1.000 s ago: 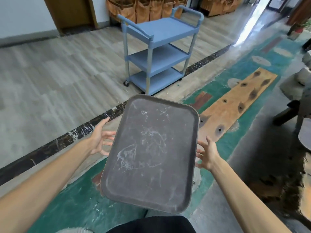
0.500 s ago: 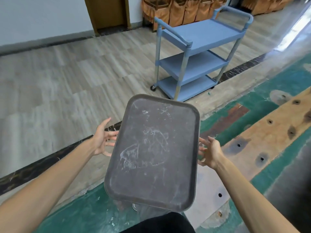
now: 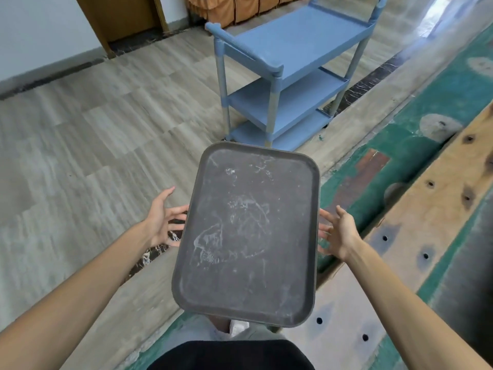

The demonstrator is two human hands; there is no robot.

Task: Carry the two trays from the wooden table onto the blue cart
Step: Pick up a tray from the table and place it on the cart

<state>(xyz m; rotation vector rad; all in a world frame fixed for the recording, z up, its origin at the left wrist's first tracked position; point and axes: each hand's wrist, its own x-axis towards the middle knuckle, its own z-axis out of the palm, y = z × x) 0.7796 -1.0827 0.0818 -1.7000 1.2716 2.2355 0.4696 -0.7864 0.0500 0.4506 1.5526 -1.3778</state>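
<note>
A dark grey rectangular tray [image 3: 248, 236], scuffed with white marks, is held level in front of me, long side pointing away. My left hand [image 3: 162, 220] grips its left edge with fingers tucked under the rim and thumb raised. My right hand [image 3: 338, 231] holds the right edge the same way. The blue three-shelf cart [image 3: 288, 73] stands just ahead on the floor, its top shelf bare. The tray's far edge overlaps the cart's bottom shelf in view. No second tray or wooden table shows.
Pale wood-look flooring [image 3: 93, 156] spreads to the left. A dark marble strip [image 3: 157, 249] crosses under the tray. Green painted floor [image 3: 440, 102] and a wooden board with holes [image 3: 426, 222] lie on the right. A door and orange covered furniture stand behind the cart.
The cart has grown larger and come closer as I walk toward it with the tray. My grip on the tray is unchanged.
</note>
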